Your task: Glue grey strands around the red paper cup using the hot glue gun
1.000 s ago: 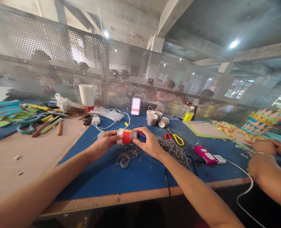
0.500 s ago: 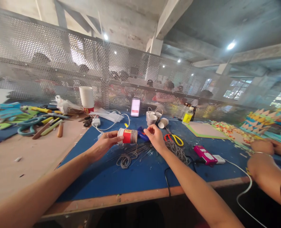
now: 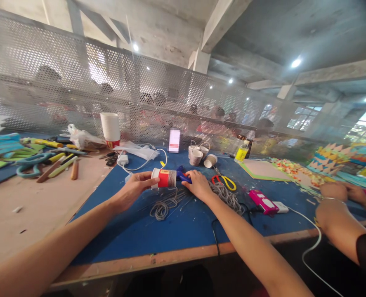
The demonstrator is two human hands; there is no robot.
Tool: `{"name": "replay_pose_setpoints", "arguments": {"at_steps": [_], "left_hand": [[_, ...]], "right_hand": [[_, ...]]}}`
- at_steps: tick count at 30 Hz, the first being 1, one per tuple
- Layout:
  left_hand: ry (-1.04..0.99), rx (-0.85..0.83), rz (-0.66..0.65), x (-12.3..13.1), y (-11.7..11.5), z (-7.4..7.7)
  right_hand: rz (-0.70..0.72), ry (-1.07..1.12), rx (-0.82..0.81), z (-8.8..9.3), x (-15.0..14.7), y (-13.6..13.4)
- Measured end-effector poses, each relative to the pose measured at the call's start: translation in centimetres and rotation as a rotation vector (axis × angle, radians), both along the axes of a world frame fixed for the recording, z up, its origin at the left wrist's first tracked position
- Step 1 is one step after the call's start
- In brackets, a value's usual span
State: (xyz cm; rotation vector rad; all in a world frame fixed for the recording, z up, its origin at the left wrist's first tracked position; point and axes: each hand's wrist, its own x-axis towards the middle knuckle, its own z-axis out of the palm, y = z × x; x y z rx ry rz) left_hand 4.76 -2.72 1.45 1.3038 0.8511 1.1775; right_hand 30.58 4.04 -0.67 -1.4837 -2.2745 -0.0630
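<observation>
My left hand grips a paper cup lying sideways, white at one end with a red band. Grey cord is wound round its far end. Just right of the cup, my right hand is closed on a blue glue gun, whose nozzle end lies close to the cup. The palm hides part of it. Beneath the hands, a loop of grey cord trails over the blue mat. A bundle of grey cord lies beyond my right wrist.
Yellow-and-red-handled scissors and several cord-wrapped cups lie behind. A stack of paper cups stands back left, near blue-handled scissors. A pink device with a white cable sits at right, near another person's arm.
My right hand has gone from pinching near the cup's wound end down onto the blue glue gun. The left hand keeps the cup in nearly the same place.
</observation>
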Motion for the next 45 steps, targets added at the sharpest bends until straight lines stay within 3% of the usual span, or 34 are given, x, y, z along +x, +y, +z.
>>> {"name": "replay_pose_setpoints", "arguments": {"at_steps": [7,12,17,21,24,28,36,45], "left_hand": [[-0.083,-0.028,0.077,-0.2,0.4,0.0],[-0.21,-0.095,0.103,-0.6,0.9,-0.1],[-0.247,-0.109,0.119,-1.0,1.2,-0.3],[-0.259,-0.134,0.129,-1.2,1.6,-0.7],[-0.268,-0.136,0.147,-1.4,1.9,-0.9],[-0.257,-0.175,0.183,-1.4,2.0,-1.0],[-0.216,-0.153,0.201,-1.2,1.8,-0.9],[-0.216,-0.126,0.19,-1.2,1.4,-0.4]], "right_hand": [[-0.011,-0.049,0.068,0.2,-0.7,-0.4],[-0.004,0.381,0.168,1.3,0.0,-0.1],[0.155,0.995,-0.135,2.7,0.5,-0.1],[0.325,1.231,-0.331,3.3,-0.3,-0.9],[0.374,1.211,-0.39,3.5,-0.9,-2.0],[0.337,1.035,-0.395,3.9,-1.5,-3.6],[0.256,0.66,-0.083,3.4,-2.4,-5.2],[0.261,0.545,0.013,2.7,-2.4,-4.8]]}}
